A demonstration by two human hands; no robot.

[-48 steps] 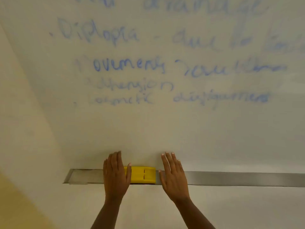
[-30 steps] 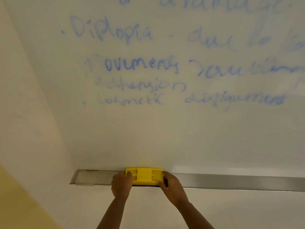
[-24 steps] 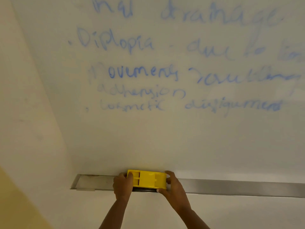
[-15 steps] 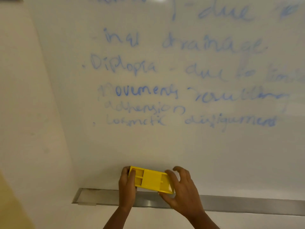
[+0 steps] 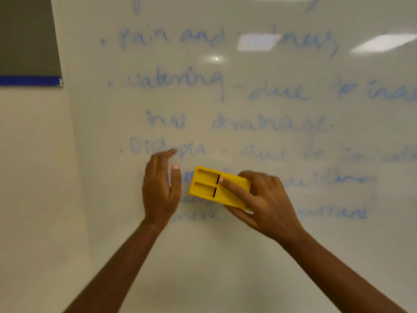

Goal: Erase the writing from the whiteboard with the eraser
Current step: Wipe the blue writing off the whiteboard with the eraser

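A white whiteboard fills the view, covered with several lines of faded blue writing. My right hand grips the right end of a yellow rectangular eraser, with the index finger lying across its back. The eraser is tilted and held up in front of the lower lines of writing. My left hand is just left of the eraser, fingers apart and pointing up, not touching it. Whether the eraser touches the board I cannot tell.
The board's left edge meets a pale wall. A grey panel with a blue strip hangs at the upper left. Ceiling lights reflect on the board near the top.
The eraser has gone from the tray up to the lower lines of writing. My left hand has let go of it; my right hand alone holds it. The view tilted up and the tray left the frame.
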